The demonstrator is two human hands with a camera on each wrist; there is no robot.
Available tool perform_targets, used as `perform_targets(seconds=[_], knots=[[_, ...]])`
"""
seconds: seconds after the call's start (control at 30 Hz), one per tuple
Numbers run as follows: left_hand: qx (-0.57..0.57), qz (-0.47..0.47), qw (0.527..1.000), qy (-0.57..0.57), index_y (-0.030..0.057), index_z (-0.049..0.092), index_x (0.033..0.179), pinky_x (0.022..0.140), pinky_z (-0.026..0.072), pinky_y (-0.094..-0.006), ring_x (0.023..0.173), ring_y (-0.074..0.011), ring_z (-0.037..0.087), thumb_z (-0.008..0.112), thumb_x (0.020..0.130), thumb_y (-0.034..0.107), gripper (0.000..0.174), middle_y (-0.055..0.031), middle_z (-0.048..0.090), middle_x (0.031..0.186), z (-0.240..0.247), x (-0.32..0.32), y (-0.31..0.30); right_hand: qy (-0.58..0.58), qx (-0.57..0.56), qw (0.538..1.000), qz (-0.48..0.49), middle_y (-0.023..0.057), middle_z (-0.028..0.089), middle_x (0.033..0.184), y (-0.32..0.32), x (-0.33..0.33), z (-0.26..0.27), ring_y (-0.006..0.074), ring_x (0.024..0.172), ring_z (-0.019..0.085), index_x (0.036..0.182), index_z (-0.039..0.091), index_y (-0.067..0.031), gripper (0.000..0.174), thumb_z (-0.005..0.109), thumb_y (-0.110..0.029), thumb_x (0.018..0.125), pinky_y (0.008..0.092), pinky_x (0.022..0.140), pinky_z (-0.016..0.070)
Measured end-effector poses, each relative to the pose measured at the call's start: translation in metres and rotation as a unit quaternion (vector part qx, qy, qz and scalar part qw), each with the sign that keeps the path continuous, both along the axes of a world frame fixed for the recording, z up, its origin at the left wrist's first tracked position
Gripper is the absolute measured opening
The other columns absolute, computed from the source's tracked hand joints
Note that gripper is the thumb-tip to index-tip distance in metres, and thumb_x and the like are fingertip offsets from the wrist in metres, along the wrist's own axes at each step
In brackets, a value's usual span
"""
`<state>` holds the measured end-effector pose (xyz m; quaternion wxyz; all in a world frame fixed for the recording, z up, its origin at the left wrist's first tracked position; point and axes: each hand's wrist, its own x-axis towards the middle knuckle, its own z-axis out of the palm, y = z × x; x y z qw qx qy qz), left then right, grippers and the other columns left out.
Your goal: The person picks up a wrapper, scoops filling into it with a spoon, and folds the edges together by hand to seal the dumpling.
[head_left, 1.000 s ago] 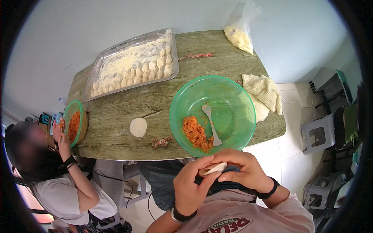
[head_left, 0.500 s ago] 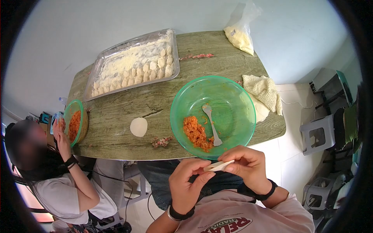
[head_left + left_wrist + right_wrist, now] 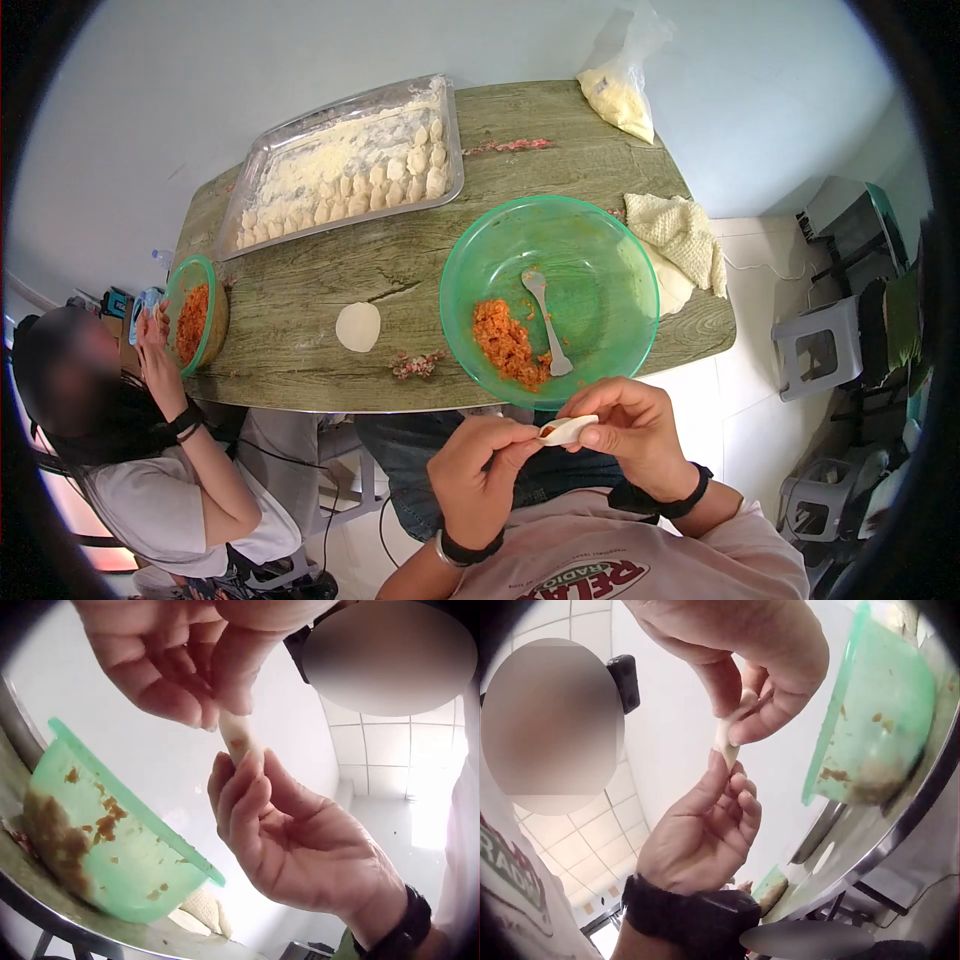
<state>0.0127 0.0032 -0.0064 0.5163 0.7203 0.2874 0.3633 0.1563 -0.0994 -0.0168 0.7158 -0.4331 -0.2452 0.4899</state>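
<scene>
A folded white dough wrapper [image 3: 568, 430] with a bit of orange filling showing at its left end is held between both hands, just in front of the table edge. The left hand [image 3: 478, 480] pinches its left end between thumb and forefinger. On the other end the right hand [image 3: 637, 435] grips with thumb and curled fingers. The left wrist view has the wrapper [image 3: 238, 739] between the two sets of fingertips, and in the right wrist view the wrapper [image 3: 726, 739] is partly covered by the right fingers.
Behind the hands stands a green bowl [image 3: 600, 330] with orange filling [image 3: 505, 342] and a spoon [image 3: 545, 320]. A round wrapper [image 3: 358, 327] lies on the table [image 3: 290, 350]. Further back are a tray [image 3: 460, 170] of dumplings, a cloth [image 3: 680, 235] and a bag [image 3: 620, 100]. Another person sits left by a second bowl [image 3: 215, 340].
The hands and wrapper have turned; the left hand has shifted slightly left and its thumb and forefinger have closed on the wrapper's end. At the left, the other person's hands have moved a little.
</scene>
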Motion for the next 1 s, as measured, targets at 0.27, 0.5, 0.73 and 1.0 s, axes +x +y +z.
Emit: perform_targets(seconds=[0.27, 0.5, 0.73, 1.0], knots=[[0.008, -0.007, 1.000, 0.025, -0.0018, 0.061, 0.081, 0.060, 0.0437, -0.0242, 0.067, -0.0141, 0.056, 0.068, 0.076, 0.002, 0.009, -0.0074, 0.060, 0.075, 0.001, 0.001, 0.001, -0.006, -0.040, 0.999, 0.036, 0.0111, 0.063, 0.100, 0.001, -0.003, 0.008, 0.0168, 0.094, 0.062, 0.103, 0.057, 0.0033, 0.024, 0.065, 0.000, 0.081, 0.0278, 0.081, 0.0512], [-0.012, -0.003, 1.000, 0.003, -0.0005, 0.062, 0.081, 0.064, 0.0430, -0.0261, 0.074, -0.0149, 0.056, 0.071, 0.073, 0.003, 0.012, -0.0075, 0.060, 0.079, 0.006, 0.006, 0.000, -0.048, -0.002, 0.999, 0.012, 0.0106, 0.061, 0.104, 0.001, -0.004, 0.003, 0.0171, 0.097, 0.060, 0.104, 0.058, 0.0028, 0.025, 0.064, 0.003, 0.080, 0.0286, 0.085, 0.0498], [0.040, -0.018, 0.999, 0.011, 0.0004, 0.061, 0.081, 0.063, 0.0424, -0.0258, 0.071, -0.0160, 0.056, 0.072, 0.073, 0.005, 0.014, -0.0073, 0.060, 0.080, -0.001, 0.001, 0.002, -0.067, 0.004, 0.997, 0.030, 0.0103, 0.058, 0.105, 0.001, -0.006, 0.003, 0.0173, 0.098, 0.059, 0.104, 0.058, 0.0022, 0.026, 0.065, 0.005, 0.079, 0.0298, 0.086, 0.0498], [0.037, -0.023, 0.999, 0.011, 0.0011, 0.064, 0.082, 0.063, 0.0429, -0.0261, 0.073, -0.0164, 0.056, 0.072, 0.073, 0.006, 0.014, -0.0072, 0.060, 0.081, 0.005, 0.002, 0.002, -0.069, 0.001, 0.997, 0.030, 0.0100, 0.058, 0.105, 0.000, -0.006, 0.002, 0.0164, 0.098, 0.059, 0.104, 0.058, 0.0021, 0.025, 0.065, 0.004, 0.079, 0.0287, 0.084, 0.0500]])
